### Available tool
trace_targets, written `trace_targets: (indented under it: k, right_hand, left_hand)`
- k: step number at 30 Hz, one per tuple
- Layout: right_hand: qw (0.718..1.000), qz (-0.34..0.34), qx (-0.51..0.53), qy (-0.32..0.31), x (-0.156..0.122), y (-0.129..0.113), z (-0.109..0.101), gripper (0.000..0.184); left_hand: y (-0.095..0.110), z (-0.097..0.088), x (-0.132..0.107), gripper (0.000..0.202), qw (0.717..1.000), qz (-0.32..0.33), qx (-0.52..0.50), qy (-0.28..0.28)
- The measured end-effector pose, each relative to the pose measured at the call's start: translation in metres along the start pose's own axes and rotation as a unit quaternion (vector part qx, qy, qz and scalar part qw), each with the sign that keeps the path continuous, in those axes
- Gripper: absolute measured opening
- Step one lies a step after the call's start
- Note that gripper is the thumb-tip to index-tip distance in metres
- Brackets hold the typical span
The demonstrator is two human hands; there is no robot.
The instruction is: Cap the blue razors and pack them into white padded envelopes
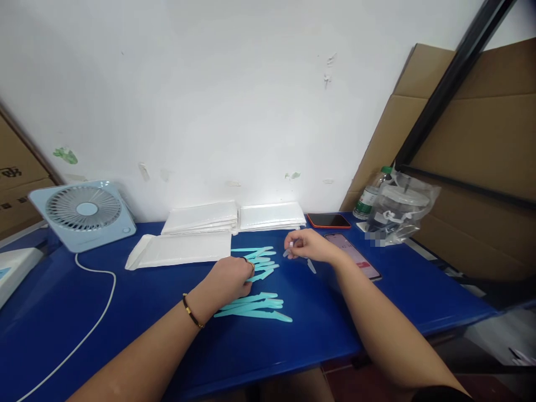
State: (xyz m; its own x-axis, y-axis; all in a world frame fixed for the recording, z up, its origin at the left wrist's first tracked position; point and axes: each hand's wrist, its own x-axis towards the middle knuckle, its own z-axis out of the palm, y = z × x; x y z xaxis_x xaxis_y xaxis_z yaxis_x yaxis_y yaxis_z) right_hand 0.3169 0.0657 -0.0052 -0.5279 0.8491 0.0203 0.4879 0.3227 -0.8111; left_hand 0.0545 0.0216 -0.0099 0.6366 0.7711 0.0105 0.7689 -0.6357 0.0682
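Note:
Several light-blue plastic knife-shaped pieces lie on the blue table (pixel 125 324) in two groups: a far pile (pixel 263 258) and a near pile (pixel 257 306). My left hand (pixel 230 279) rests curled on the table between the two piles, its fingertips on pieces of the far pile. My right hand (pixel 307 245) hovers just right of the far pile, its fingers pinched on a small whitish piece (pixel 290 246). A small clear sliver (pixel 311 266) lies on the table under that hand.
White padded envelopes lie at the back: a stack (pixel 203 218), a second stack (pixel 272 215) and a single one (pixel 180 250). A small fan (pixel 84 214) with a white cable stands left. Two phones (pixel 329 220) (pixel 355 257), a bottle (pixel 371 195) and a plastic bag (pixel 402 209) sit right.

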Motion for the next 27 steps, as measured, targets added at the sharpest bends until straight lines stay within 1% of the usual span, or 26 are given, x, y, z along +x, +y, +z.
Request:
trace_targets:
  k: [2,4,6,11,15,23,25,27]
  right_hand:
    - [0.998,0.003,0.055,-0.009,-0.001,-0.001,0.000,0.018]
    - [0.998,-0.001,0.058,-0.018,-0.001,-0.002,0.002,0.019]
    - [0.999,-0.011,0.032,-0.023,-0.001,-0.003,0.005,0.016]
    - [0.995,-0.033,-0.080,-0.051,0.002,-0.006,0.016,0.010]
    - [0.994,-0.030,-0.082,-0.060,0.004,-0.011,0.021,0.011]
    - [0.990,-0.067,-0.115,-0.052,0.012,-0.016,0.040,0.009]
    - [0.989,-0.070,-0.116,-0.060,0.011,-0.017,0.038,0.009]
    - [0.989,-0.068,-0.122,-0.054,0.007,-0.017,0.026,0.010]
  left_hand:
    - [0.000,0.000,0.002,0.015,0.999,0.011,0.039,0.002]
    - [0.001,-0.001,0.003,0.017,0.998,0.014,0.061,0.008]
    - [0.002,-0.002,0.003,0.020,0.998,0.010,0.062,0.012]
    - [0.000,-0.001,0.003,0.020,1.000,-0.004,0.029,0.007]
    - [-0.002,0.001,0.003,0.019,1.000,0.004,0.023,0.019]
    - [0.000,0.003,0.005,0.022,1.000,0.012,0.006,0.023]
    - [-0.002,0.003,0.005,0.021,1.000,0.016,-0.016,0.017]
    - [-0.004,0.001,0.004,0.019,0.998,0.016,-0.055,0.029]
